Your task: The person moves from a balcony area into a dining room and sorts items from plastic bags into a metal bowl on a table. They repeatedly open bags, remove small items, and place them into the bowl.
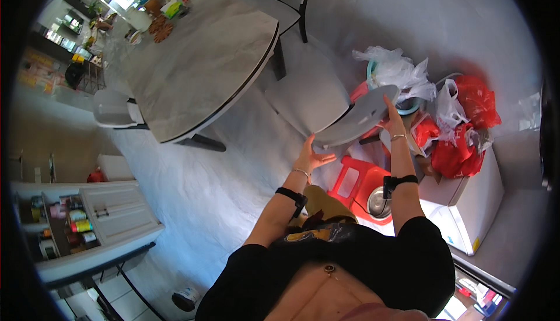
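Note:
A grey dining chair (315, 84) stands with its curved backrest (364, 115) towards me. My right hand (395, 121) grips the right end of that backrest, its fingers along the edge and the thumb on the near side. At the left end is my left hand (312, 159), its fingertips against the corner and its thumb stretched out apart from the backrest. Below the backrest, between my forearms, a red plastic stool (350, 182) has a round metal object (378, 203) on it. The chair's seat reaches close to the dining table (204, 70).
Red and white plastic bags (458, 154) are piled on a white box-like unit (478, 204) at right. Behind the backrest, clear bags (396, 67) fill a light-blue bucket. A second chair (289, 6) stands beyond the table; a white cabinet (116, 213) is at left.

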Tool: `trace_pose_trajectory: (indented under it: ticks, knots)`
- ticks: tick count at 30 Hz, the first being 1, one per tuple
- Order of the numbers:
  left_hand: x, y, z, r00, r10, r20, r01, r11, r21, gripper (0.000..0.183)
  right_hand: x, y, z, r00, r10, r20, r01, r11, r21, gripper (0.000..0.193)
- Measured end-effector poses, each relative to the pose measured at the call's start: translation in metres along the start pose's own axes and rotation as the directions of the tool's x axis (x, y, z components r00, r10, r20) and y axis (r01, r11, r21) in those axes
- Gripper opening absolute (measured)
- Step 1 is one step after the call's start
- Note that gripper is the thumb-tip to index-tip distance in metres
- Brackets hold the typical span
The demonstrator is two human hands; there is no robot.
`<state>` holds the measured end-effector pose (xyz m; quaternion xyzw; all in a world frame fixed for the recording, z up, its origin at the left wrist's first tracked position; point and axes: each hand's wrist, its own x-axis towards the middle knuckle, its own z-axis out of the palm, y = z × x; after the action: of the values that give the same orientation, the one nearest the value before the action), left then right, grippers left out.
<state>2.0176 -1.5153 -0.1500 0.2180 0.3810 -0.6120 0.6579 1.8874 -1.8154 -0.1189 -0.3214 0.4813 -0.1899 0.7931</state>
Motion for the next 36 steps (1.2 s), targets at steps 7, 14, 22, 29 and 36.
trace_pose_trajectory:
  ticks: [7, 14, 22, 29, 36]
  knots:
    - [0.092, 0.022, -0.023, 0.968, -0.233, 0.092, 0.249, 0.939, -0.236, 0.050, 0.043, 0.014, -0.030, 0.984, -0.096, -0.152, 0.092, 0.995, -0.033, 0.025]
    - [0.080, 0.074, -0.033, 0.960, -0.262, -0.097, 0.196, 0.878, -0.437, 0.026, -0.011, 0.022, 0.047, 0.978, -0.046, -0.205, 0.051, 0.998, 0.021, 0.025]
    - [-0.020, 0.194, -0.076, 0.978, -0.140, -0.153, 0.108, 0.973, -0.204, 0.026, -0.047, 0.112, 0.163, 0.963, -0.192, -0.191, 0.171, 0.978, -0.119, 0.040]
    - [-0.090, 0.244, -0.157, 0.983, -0.162, -0.088, 0.136, 0.960, -0.246, 0.030, -0.071, 0.180, 0.250, 0.963, -0.173, -0.205, 0.130, 0.969, -0.209, 0.047]
    - [-0.118, 0.280, -0.193, 0.989, 0.035, -0.146, -0.068, 0.972, -0.226, 0.041, -0.090, 0.204, 0.311, 0.978, -0.146, -0.150, 0.078, 0.919, -0.386, 0.055]
